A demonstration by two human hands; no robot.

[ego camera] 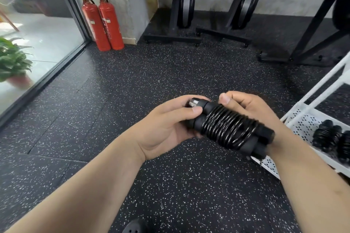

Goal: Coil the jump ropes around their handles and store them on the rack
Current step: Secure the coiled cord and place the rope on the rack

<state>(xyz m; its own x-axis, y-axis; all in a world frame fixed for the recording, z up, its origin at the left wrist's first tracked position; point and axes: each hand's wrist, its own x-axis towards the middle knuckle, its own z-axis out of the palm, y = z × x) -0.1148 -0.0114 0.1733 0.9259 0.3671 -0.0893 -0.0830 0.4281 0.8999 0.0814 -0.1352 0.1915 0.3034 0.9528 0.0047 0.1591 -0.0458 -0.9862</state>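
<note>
Holding a black jump rope (229, 128) above a speckled rubber floor (151, 73), a person grips it with both hands; the rope is wound in tight turns round its 2 handles (207, 107), which lie side by side. The left hand (170, 125) is curled round the handles' upper end, thumb laid across the top; the right hand (251, 108) wraps the far side of the coil, thumb raised beside the first turns. A white rack (295, 113) stands just to the right; its perforated shelf holds at least 2 coiled ropes (327, 134); the bundle in hand is near the rack but not yet on it. Where the rope's free end lies cannot be told. The main risk looks to be unwinding: if that end is not tucked under a turn, the springy coils could loosen once 1 hand lets go; a slack grip during the reach to the shelf could also drop the bundle.
</note>
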